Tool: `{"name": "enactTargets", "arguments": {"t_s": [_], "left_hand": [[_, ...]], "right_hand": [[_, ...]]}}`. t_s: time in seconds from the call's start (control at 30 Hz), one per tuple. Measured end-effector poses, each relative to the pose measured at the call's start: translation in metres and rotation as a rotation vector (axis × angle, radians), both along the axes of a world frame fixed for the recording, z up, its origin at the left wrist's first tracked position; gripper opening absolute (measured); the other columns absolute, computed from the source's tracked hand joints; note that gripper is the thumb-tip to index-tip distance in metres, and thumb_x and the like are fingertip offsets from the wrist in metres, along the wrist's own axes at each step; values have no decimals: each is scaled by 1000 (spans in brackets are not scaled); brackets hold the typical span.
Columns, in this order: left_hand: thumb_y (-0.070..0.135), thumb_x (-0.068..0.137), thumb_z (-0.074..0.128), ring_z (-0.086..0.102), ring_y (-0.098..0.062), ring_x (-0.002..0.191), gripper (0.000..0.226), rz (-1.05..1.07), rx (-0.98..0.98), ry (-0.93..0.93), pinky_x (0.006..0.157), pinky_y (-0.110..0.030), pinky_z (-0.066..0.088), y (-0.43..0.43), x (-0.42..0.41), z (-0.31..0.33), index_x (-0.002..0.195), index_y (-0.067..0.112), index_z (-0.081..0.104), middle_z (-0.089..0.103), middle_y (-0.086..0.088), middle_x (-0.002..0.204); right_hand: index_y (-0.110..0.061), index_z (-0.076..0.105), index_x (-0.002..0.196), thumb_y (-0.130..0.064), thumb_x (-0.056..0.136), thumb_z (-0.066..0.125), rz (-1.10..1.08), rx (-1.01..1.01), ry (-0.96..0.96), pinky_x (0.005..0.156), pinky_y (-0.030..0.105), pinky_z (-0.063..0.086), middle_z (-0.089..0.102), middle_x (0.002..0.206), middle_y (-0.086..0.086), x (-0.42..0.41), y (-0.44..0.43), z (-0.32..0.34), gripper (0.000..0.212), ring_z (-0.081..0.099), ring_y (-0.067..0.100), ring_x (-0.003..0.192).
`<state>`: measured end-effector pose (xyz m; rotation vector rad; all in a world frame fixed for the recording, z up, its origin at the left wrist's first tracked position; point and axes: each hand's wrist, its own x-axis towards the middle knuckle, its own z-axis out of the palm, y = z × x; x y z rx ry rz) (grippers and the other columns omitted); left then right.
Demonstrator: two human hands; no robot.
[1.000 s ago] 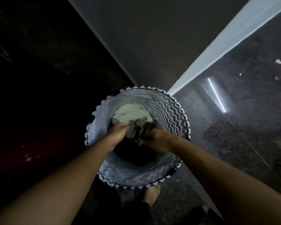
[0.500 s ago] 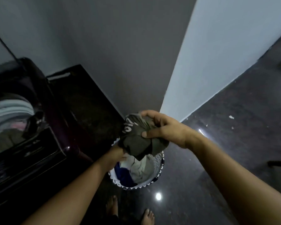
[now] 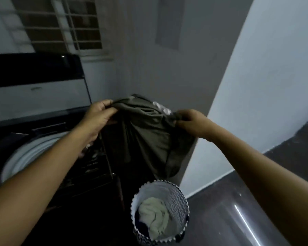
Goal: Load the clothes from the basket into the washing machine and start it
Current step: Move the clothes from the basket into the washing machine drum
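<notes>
holding a dark olive garment [image 3: 146, 132] spread between them, both hands are raised above the floor in the middle of the view. the left hand [image 3: 98, 118] is clamped on the garment's left upper edge, fingers [image 3: 103, 105] curled over a bunched fold. the right hand [image 3: 192, 121] is pinched closed on the right upper edge, knuckles up. the cloth hangs slack between the two grips and drapes down to a rounded lower hem, with a pale printed patch [image 3: 161, 108] showing near the top edge.

the basket [image 3: 180, 194], round with a zigzag pattern and a scalloped rim, stands on the floor [image 3: 238, 201] near and right of centre, directly below the garment's hem but apart from it. inside it lie a pale crumpled cloth [image 3: 155, 215] and something dark blue [image 3: 140, 226] at its left.

the washer [image 3: 89, 174], a dark top-loader, fills the left; its lid [image 3: 37, 93] stands raised at the far side, and the pale ring of the drum opening [image 3: 23, 157] shows under the left forearm. the drum's contents cannot be told. the basket is just right of the washer's near corner.

a barred window [image 3: 60, 23] sits far left, above the lid. a pale wall [image 3: 265, 86] rises at the right, meeting the glossy dark floor.
</notes>
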<state>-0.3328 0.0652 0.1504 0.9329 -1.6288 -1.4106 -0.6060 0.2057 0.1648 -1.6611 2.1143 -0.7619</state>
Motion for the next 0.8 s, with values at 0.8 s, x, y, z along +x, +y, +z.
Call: {"name": "enactTargets", "arguments": {"t_s": [0.8], "left_hand": [[14, 97, 57, 70, -17, 97, 20, 267, 138, -196, 87, -37, 55, -198, 335, -34, 106, 24, 71, 74, 1, 97]], "right_hand": [[-1, 60, 94, 12, 89, 56, 159, -46, -458, 59, 34, 60, 62, 84, 18, 346, -310, 18, 14, 65, 31, 76]]}}
